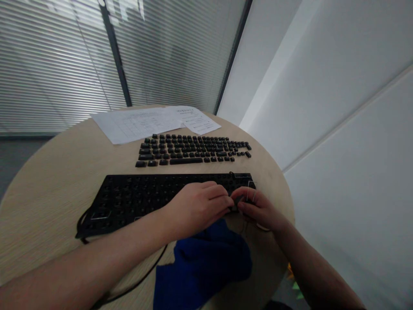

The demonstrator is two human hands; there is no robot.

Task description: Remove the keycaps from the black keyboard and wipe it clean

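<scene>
A black keyboard (135, 193) lies across the table, most of its keycaps off and its bare switch field showing. My left hand (201, 204) reaches over its right part, thumb and fingers pinched together at the near right corner. What sits between those fingertips is hidden. Facing it, my right hand (254, 206) is closed round a thin wire keycap puller (248, 189), whose wires stick up past the fingers. The fingertips of both hands almost meet. Behind the keyboard, loose black keycaps (185, 161) are laid out in rows.
Printed paper sheets (138, 125) lie at the back of the round wooden table (41, 193). A blue cloth (203, 267) is bunched at the near edge, beside a black cable (142, 280). A white wall (348, 129) stands close on the right, window blinds (58, 69) behind.
</scene>
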